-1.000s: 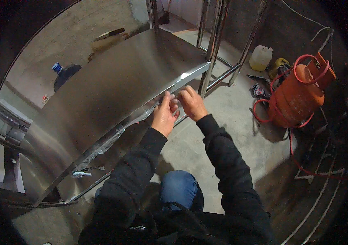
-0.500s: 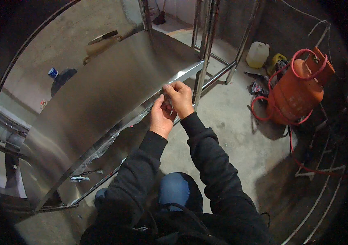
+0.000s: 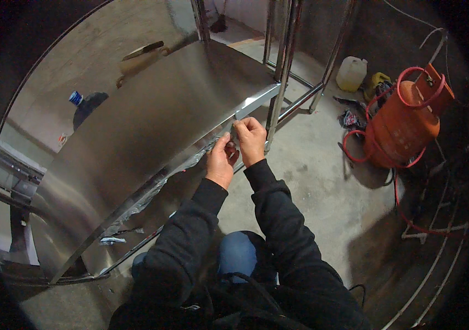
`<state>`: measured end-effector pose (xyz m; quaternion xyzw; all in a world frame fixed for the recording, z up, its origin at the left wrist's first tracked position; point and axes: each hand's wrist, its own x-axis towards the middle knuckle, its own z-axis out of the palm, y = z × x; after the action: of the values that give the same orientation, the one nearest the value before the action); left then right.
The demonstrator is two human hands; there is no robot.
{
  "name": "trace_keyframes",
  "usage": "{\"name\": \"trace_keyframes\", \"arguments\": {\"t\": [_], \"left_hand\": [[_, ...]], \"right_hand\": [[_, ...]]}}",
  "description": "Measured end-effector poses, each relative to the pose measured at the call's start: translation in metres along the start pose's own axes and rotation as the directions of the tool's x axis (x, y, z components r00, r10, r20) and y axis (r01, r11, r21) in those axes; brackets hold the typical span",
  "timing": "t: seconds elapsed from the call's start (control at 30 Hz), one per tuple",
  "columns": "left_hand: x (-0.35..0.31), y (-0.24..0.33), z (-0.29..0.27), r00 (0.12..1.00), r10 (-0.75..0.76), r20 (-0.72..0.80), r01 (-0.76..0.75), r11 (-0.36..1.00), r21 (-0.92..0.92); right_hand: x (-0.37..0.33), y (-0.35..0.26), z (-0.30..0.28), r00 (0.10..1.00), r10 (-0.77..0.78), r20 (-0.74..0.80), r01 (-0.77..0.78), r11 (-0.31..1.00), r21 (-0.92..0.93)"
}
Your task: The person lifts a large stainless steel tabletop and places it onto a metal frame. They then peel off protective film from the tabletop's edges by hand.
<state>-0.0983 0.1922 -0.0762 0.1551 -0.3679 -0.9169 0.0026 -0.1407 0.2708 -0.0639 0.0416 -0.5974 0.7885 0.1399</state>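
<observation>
A wide stainless steel shelf point(image 3: 135, 132) slants across the left and middle of the view. Crumpled clear plastic film point(image 3: 142, 199) hangs along its near edge and runs up to my hands. My right hand point(image 3: 252, 142) is closed at that edge, thumb and forefinger pinched on the film. Just below and to the left, my left hand point(image 3: 222, 165) has its thumb and fingers drawn together on the film too. The fingertips partly hide the piece between them. To the right of my hands, the edge strip shows as bare shiny metal.
Metal frame legs point(image 3: 281, 71) rise beyond my right hand. An orange gas cylinder point(image 3: 402, 132) with a red hose stands on the concrete floor at right, near a whitish plastic jug point(image 3: 351, 73). A blue-capped bottle point(image 3: 87, 104) is behind the shelf. A lower shelf point(image 3: 100, 256) lies underneath.
My right hand has turned slightly and spread a little from the left, still at the shelf edge. The whole view has shifted slightly.
</observation>
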Motion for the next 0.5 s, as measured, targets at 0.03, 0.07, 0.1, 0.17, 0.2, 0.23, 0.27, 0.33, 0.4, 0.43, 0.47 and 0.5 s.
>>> {"name": "trace_keyframes", "arguments": {"t": [0.03, 0.07, 0.1, 0.17, 0.2, 0.23, 0.27, 0.33, 0.4, 0.43, 0.47, 0.5], "left_hand": [[0.000, 0.000, -0.001, 1.000, -0.002, -0.001, 0.002, 1.000, 0.015], [-0.001, 0.001, -0.001, 1.000, -0.003, -0.002, 0.003, 1.000, 0.029], [-0.002, 0.002, 0.000, 1.000, -0.004, -0.004, 0.004, 0.999, 0.043], [-0.004, 0.002, 0.001, 1.000, -0.002, -0.006, 0.002, 0.999, 0.045], [-0.004, 0.002, 0.002, 1.000, -0.003, -0.005, 0.003, 0.999, 0.045], [-0.004, 0.001, 0.004, 1.000, 0.000, -0.004, 0.000, 0.999, 0.042], [-0.005, 0.001, 0.004, 1.000, 0.001, -0.007, -0.001, 0.999, 0.041], [-0.005, -0.001, 0.005, 1.000, -0.004, -0.013, 0.005, 0.999, 0.046], [-0.003, 0.000, 0.003, 1.000, -0.008, -0.024, 0.009, 0.998, 0.058], [-0.004, 0.000, 0.002, 1.000, -0.013, -0.025, 0.015, 0.998, 0.069], [-0.004, 0.001, 0.003, 1.000, -0.018, -0.021, 0.020, 0.996, 0.083], [-0.005, 0.002, 0.003, 1.000, -0.023, -0.019, 0.024, 0.995, 0.098]], "right_hand": [[0.001, 0.002, -0.001, 0.999, 0.047, 0.014, -0.048, 0.998, 0.051], [0.000, -0.001, -0.002, 0.995, 0.094, 0.032, -0.097, 0.990, 0.100], [0.000, -0.004, -0.001, 0.989, 0.140, 0.052, -0.146, 0.978, 0.148], [0.003, -0.007, 0.000, 0.996, 0.085, 0.012, -0.086, 0.994, 0.065], [0.009, -0.008, -0.001, 1.000, 0.027, -0.015, -0.027, 0.999, -0.035], [0.016, -0.009, -0.002, 0.999, -0.034, -0.036, 0.029, 0.990, -0.135], [0.019, -0.023, -0.003, 0.996, -0.084, 0.024, 0.086, 0.924, -0.373], [0.032, -0.015, -0.004, 0.999, -0.028, 0.038, 0.040, 0.938, -0.343], [0.029, -0.025, 0.000, 0.991, 0.116, 0.059, -0.106, 0.982, -0.155], [0.027, -0.028, 0.000, 0.982, 0.173, 0.077, -0.167, 0.982, -0.086], [0.027, -0.030, -0.001, 0.969, 0.226, 0.096, -0.225, 0.974, -0.016], [0.026, -0.031, -0.003, 0.954, 0.276, 0.118, -0.284, 0.957, 0.054]]}}
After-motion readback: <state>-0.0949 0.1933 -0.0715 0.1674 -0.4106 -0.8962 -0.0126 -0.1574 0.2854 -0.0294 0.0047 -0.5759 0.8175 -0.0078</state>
